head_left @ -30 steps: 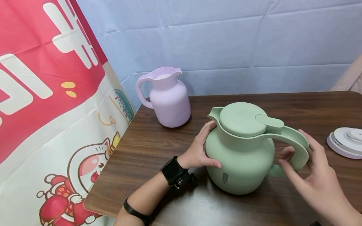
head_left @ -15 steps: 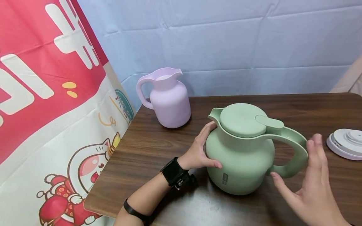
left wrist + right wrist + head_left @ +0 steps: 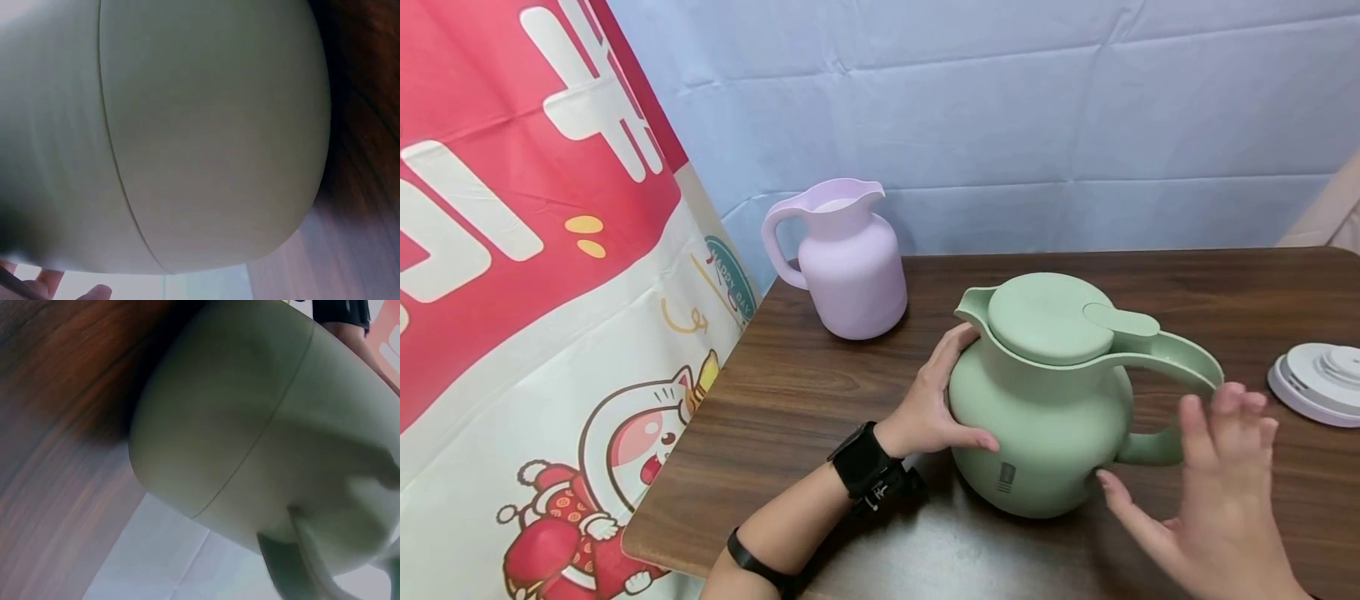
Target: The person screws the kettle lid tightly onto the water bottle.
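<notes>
A lidded green thermos jug (image 3: pixel 1041 425) stands upright on the wooden table, spout to the left and handle to the right. My left hand (image 3: pixel 936 400) grips the left side of its body, thumb across the front and fingers going behind. Beside the handle my right hand (image 3: pixel 1217 492) is raised, fingers straight and spread, covering part of the handle. Its thumb tip is by the jug's lower body; contact cannot be told. The jug body fills most of the left wrist view (image 3: pixel 212 137). In the right wrist view the handle (image 3: pixel 290 569) shows below the jug body.
A lilac jug (image 3: pixel 853 275) with an open top stands at the back left of the table (image 3: pixel 722 467). A round white piece with a lilac rim (image 3: pixel 1322 383) lies at the right. Pale blue cloth (image 3: pixel 970 125) hangs behind, and a printed cloth (image 3: pixel 535 333) hangs left.
My right hand has let go of the handle, its fingers straightening, and has moved slightly down and left in front of it. The jug has shifted slightly right; the left hand stays on it.
</notes>
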Demonstrator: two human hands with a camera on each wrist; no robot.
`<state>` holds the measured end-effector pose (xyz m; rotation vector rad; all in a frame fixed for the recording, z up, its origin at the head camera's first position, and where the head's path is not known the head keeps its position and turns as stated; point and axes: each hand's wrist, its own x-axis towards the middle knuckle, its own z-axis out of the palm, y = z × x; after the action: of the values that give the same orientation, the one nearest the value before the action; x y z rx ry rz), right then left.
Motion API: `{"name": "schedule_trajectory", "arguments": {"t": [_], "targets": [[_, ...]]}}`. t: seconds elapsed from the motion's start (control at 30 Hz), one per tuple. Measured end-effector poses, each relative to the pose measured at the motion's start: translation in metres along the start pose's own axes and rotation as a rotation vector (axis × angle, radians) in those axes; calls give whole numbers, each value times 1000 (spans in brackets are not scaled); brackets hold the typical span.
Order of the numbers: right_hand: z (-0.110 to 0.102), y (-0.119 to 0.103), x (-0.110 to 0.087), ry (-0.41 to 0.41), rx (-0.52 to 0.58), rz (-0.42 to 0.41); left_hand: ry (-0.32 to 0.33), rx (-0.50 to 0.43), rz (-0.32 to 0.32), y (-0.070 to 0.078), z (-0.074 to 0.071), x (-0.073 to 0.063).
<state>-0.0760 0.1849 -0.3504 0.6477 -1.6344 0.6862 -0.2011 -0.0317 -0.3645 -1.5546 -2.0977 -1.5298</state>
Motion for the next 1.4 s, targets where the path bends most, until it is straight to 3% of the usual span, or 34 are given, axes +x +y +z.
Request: {"name": "schedule_trajectory", "arguments": {"t": [0.23,0.37,0.5,0.63,0.87,1.13,1.4], "targets": [[-1,-6,-2,-191,-1,-113,42,16,-7,5,5,1],[-2,-8,-5,-282,-8,-113,50,15,-16,6,7,-1],[1,-6,-8,-308,-26,-96,62,41,7,5,11,-3],[3,-3,-10,-313,-25,-86,89,161,99,4,14,-6],[3,3,-9,-343,-50,-66,133,476,252,2,17,-9],[-2,20,-3,-425,-80,-49,115,629,298,-2,17,-6],[-6,36,-3,-519,-116,-7,84,645,266,-7,15,-2]]}}
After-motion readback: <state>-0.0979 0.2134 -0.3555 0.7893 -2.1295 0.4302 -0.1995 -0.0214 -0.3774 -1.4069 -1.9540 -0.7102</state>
